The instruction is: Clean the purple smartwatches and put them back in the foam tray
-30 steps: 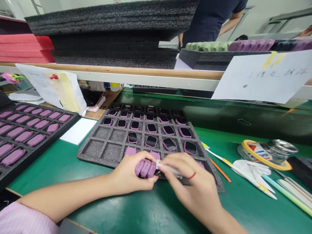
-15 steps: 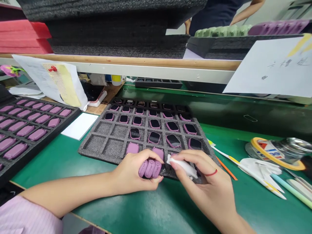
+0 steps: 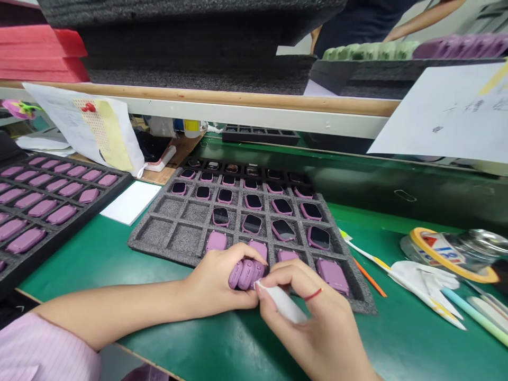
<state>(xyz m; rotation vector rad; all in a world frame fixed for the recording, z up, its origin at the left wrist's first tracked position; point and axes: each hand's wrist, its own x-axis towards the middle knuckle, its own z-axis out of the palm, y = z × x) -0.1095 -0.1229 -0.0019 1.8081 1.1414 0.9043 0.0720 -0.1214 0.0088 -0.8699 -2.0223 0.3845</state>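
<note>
My left hand (image 3: 222, 278) is closed around a row of three purple watch cases (image 3: 246, 274), held side by side with their narrow edges toward me. Pinched in my right hand (image 3: 317, 312) is a folded white cloth (image 3: 284, 302), its tip touching the rightmost case. Just beyond both hands lies a dark grey foam tray (image 3: 184, 241) with square pockets. Many of its pockets hold purple watches with black screens (image 3: 283, 229). In the nearest row, purple cases (image 3: 332, 275) show no black screen; my hands partly cover that row.
A second tray (image 3: 95, 203) of purple cases lies at the left beside a white paper pad (image 3: 130, 202). To the right are a glass jar (image 3: 456, 247), white-and-yellow swab-like sticks (image 3: 431, 301) and an orange stick (image 3: 370, 277). A shelf edge (image 3: 238, 103) crosses above; a person stands behind it.
My right hand has moved left and slightly down, bringing the white cloth against the held cases. More of the tray's near right pockets now shows. My left hand keeps its grip.
</note>
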